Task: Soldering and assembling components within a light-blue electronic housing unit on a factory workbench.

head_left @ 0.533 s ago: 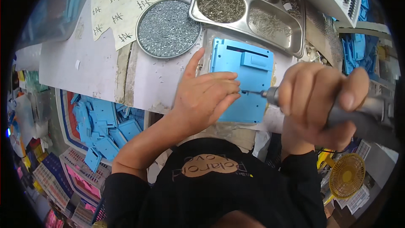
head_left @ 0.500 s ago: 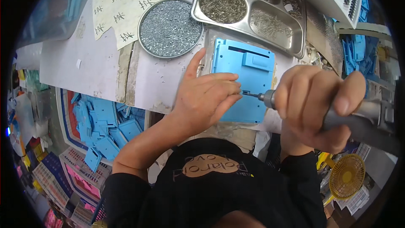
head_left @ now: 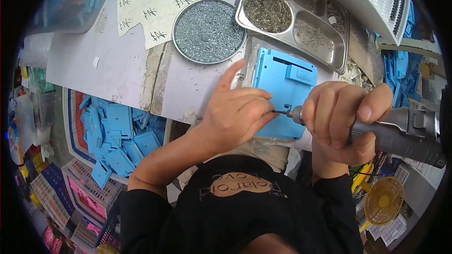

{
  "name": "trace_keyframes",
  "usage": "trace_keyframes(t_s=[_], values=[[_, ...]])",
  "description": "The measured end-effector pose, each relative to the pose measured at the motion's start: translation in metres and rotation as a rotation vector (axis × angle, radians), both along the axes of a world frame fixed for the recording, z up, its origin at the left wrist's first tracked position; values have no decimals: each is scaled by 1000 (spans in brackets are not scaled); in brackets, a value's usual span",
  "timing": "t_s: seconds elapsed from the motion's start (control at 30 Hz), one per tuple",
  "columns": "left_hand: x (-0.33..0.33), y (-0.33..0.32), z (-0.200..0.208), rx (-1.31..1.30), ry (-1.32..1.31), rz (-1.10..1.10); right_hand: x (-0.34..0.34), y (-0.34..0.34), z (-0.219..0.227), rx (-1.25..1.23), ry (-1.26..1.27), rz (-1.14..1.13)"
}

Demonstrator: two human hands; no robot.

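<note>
My right hand (head_left: 341, 120) is wrapped round a grey electric screwdriver (head_left: 400, 136), held almost level, with its thin bit pointing left. The fingers of my left hand (head_left: 242, 113) are pinched together at the bit's tip, while its thumb-side finger sticks up apart. Whatever sits in that pinch is too small or hidden to name. Beneath both hands lies a flat light-blue plastic panel (head_left: 275, 77) with a long dark slot, a raised block and small holes. My left hand covers part of its left edge.
A round metal dish (head_left: 207, 30) of small silvery screws stands beyond my left hand. Behind the panel is a compartmented steel tray (head_left: 301, 21) of small metal parts. Blue plastic pieces (head_left: 117, 122) fill a bin at left. A yellow fan (head_left: 383, 200) stands lower right.
The view has shifted, so the table things appear farther right. Relative to the panel, both hands and the screwdriver bit have moved left and slightly nearer me, off the small slot.
</note>
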State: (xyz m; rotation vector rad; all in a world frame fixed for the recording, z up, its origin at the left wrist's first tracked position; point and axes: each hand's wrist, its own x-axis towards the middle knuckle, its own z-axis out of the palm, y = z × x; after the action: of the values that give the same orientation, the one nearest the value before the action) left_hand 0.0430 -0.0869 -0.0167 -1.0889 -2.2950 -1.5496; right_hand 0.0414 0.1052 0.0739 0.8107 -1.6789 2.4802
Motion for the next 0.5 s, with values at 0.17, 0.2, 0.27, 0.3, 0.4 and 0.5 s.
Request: trace_keyframes(t_s=[0.17, 0.2, 0.27, 0.3, 0.4, 0.5], values=[[4, -1, -6, 84, -161, 1, -10, 4, -1, -18, 2, 36], [2, -2, -6, 85, -157, 26, -13, 6, -2, -18, 4, 49], [-5, -7, -7, 50, -116, 96, -26, 7, -10, -34, 79, 11], [-11, -12, -6, 15, -78, 141, -33, 4, -11, -57, 109, -60], [-7, -11, -6, -83, 17, 91, -62, -7, -25, -124, 150, -190], [0, -2, -17, -118, 105, 73, -78, -12, -39, 17, 130, -222]])
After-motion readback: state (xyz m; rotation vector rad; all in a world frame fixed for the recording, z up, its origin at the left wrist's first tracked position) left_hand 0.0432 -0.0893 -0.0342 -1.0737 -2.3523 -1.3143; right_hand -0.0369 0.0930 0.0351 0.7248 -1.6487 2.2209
